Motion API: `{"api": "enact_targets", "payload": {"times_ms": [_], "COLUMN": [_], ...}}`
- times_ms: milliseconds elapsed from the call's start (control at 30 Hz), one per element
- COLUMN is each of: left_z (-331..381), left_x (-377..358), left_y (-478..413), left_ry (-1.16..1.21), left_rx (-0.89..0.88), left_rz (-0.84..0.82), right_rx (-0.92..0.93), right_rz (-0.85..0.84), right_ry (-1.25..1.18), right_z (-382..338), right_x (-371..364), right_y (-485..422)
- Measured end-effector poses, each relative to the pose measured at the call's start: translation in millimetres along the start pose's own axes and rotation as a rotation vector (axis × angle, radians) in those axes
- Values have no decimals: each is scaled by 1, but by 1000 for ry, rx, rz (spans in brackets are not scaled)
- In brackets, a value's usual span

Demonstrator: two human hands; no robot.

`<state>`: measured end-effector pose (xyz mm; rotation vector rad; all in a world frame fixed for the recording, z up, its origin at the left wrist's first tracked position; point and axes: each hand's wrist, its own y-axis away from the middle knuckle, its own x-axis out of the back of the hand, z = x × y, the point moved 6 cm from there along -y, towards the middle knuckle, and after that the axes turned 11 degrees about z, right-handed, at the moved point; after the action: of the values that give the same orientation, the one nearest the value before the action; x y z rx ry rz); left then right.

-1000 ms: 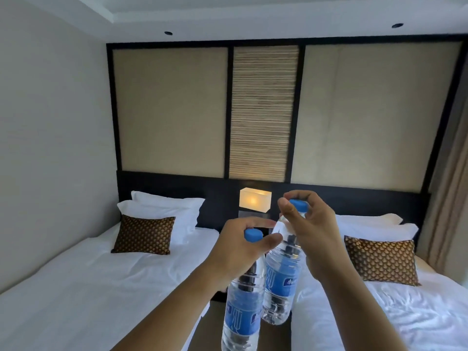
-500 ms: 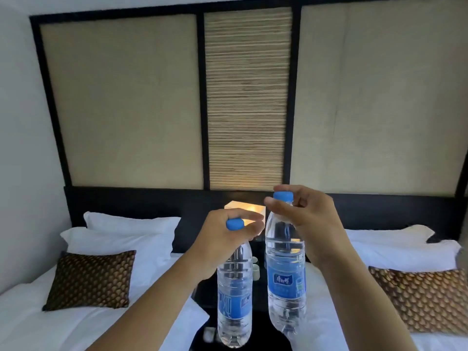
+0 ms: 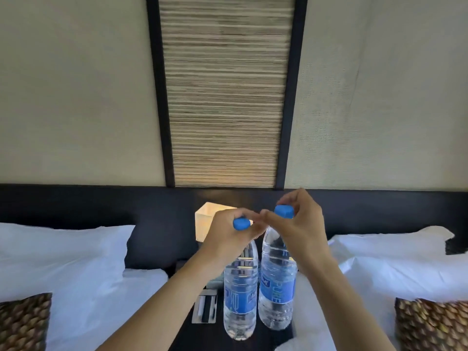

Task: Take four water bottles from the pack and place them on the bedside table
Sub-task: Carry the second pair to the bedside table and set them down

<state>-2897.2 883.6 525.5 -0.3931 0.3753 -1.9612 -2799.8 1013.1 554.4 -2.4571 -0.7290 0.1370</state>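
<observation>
Now two bottles hang side by side over the dark worktop (image 3: 187, 333) between the two beds. The left bottle (image 3: 239, 297) is at about 6 o'clock in the view, and the right bottle (image 3: 277, 282) is just beside it, toward 5 o'clock and a little higher. Both are upright, clear, with blue labels and blue caps. They are very close to each other, but I cannot tell if they touch. I also cannot tell if their bottoms already stand on the worktop.

The left hand (image 3: 228, 236) has its grip clamped around the neck of the left bottle, with the cap showing above the fingers. The right hand (image 3: 301, 224) has its grip clamped on the cap of the right bottle, pinched from above by the fingertips. The fingertips of the two hands are almost meeting between the caps.

On the worktop, at 9 o'clock from the bottles, lies a small tray (image 3: 205, 309) with some dark and white items. Behind the hands, at 12 o'clock, a lit lamp (image 3: 206, 221) stands against the dark headboard (image 3: 101, 203). A white pillow (image 3: 63, 254) is at 9 o'clock and another pillow (image 3: 395, 259) at 3 o'clock.
</observation>
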Motion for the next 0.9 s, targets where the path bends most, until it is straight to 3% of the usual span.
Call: {"api": "enact_targets", "payload": {"times_ms": [267, 467, 700, 900], "left_z": [-147, -250, -385, -504], "left_x": [-64, -115, -163, -207], "left_y": [-167, -249, -285, -254], "left_ry": [-73, -104, -126, -153], "left_rx": [29, 38, 39, -164], "left_rz": [15, 57, 75, 27], "right_rx": [-45, -62, -95, 27], "right_rz": [89, 43, -24, 137], "right_ry": [130, 149, 69, -14], "right_z": [154, 282, 447, 577], "right_x": [-73, -116, -147, -150], "right_y": [-128, -203, -225, -183]}}
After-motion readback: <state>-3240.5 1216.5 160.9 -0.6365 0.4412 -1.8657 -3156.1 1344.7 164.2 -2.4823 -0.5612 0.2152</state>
